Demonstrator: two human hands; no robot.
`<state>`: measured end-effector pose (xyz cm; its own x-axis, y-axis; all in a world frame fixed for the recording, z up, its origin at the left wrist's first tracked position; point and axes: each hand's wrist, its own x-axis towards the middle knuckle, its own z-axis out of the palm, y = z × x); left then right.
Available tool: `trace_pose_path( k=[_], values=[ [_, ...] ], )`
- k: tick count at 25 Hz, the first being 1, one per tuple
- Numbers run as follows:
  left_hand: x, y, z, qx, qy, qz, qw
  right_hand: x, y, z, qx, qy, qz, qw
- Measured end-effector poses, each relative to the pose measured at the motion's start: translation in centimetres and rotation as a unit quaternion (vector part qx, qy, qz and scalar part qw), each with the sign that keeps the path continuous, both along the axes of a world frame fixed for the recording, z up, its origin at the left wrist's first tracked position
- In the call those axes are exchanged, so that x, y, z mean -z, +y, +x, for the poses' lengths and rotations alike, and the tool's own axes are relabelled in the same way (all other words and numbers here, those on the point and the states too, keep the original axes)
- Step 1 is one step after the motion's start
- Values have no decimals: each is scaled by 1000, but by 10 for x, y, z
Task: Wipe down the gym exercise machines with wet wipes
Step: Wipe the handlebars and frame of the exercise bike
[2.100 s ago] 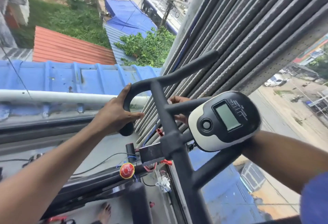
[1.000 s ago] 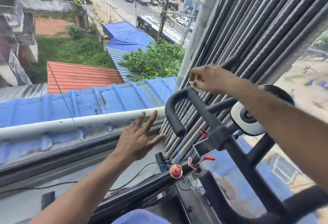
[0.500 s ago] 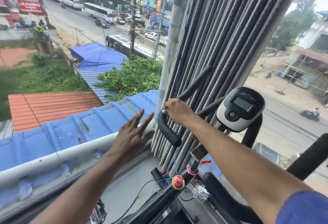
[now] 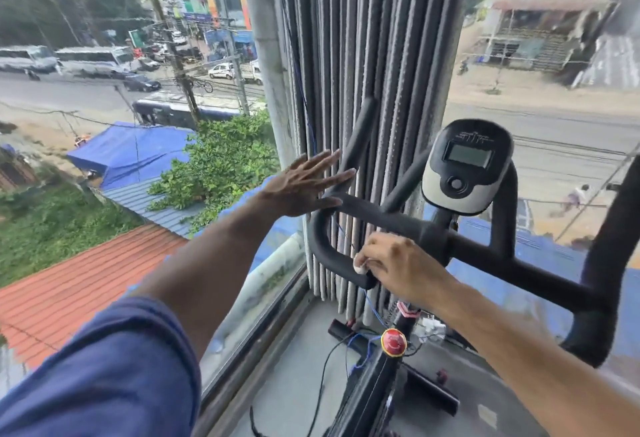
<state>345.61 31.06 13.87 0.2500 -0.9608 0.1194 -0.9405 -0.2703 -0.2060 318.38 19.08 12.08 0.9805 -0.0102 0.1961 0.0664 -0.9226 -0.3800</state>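
From where I sit, the biggest thing ahead of me is the window onto the street, with a bunch of grey blinds hanging at its corner, and in front of it stands the exercise bike, black, its handlebar looping out toward the glass. My left hand is spread flat, fingers straight, holding nothing, its fingertips just at the upper bend of the loop, though I cannot tell whether they touch it. My right hand is curled down on the lower end of that same loop, pinching a small white wipe against the grip; only a corner of the wipe shows under my fingers. The console sits on the stem to the right, untouched, and a red round button sits low on the frame among loose wires. I judge the risks to be small ones: the wipe is bunched so tightly that it could slip out along the curve, and a long downward stroke could carry my wrist into those wires or onto the button. The wet wipe also ought to stay off the console's screen. There is some raised marking above the screen, but I cannot read it, and the signs outside are too blurred.
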Motion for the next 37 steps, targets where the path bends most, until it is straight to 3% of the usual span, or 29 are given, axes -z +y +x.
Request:
trace_pose_path(
  k=[5,10,13,17,23,30,37],
  values=[
    [12,-37,22,54,-16,-26,998,12,3,-9,-26,-7,-16,1000],
    [-9,-80,37,101,-107,-47,988,10,16,22,-21,14,7,1000],
    [-1,-85,46,110,-131,-58,984,5,18,12,-4,46,-44,998],
    [-14,-100,46,97,-120,-93,984,-9,12,-6,11,73,-26,997],
    [-6,-106,45,108,-45,-123,985,-1,23,33,-3,44,0,999],
    [1,-103,47,113,-24,-128,985,-4,8,0,-20,59,-64,996],
    [0,-101,46,111,-34,-117,986,-1,32,63,-1,74,17,997]
  ],
)
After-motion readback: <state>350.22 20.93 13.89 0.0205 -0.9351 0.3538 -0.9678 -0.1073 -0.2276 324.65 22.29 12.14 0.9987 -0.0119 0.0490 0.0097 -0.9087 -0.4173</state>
